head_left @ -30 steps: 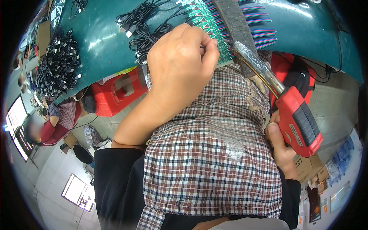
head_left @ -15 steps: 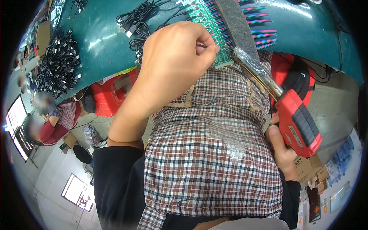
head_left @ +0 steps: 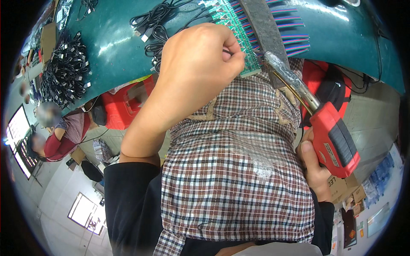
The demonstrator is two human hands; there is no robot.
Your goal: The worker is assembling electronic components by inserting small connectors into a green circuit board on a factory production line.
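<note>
My left hand (head_left: 198, 64) is closed in a pinch on the end of a black cable (head_left: 229, 52), at the near end of a green circuit board panel (head_left: 232, 25). The fingers hide the cable's tip. My right hand (head_left: 315, 166) grips a red and black soldering gun (head_left: 335, 136) with a foil-like wrapped barrel and a thin brass tube beneath it. Its tip points at the panel's near right corner, slightly apart from my left fingertips. A dark flat bar (head_left: 265, 30) lies along the panel, over strands of multicoloured wire (head_left: 290, 27) that stick out to the right.
Coiled black USB cables (head_left: 153, 36) lie left of the panel on the green table (head_left: 113, 47). A large heap of cables (head_left: 66, 72) hangs at the table's left edge. Red stools (head_left: 117, 109) stand below it. Another person (head_left: 64, 138) sits at far left.
The soldering gun has shifted slightly right and down, its tip a little farther from my left fingertips. My left hand stays almost where it was, still pinching the cable.
</note>
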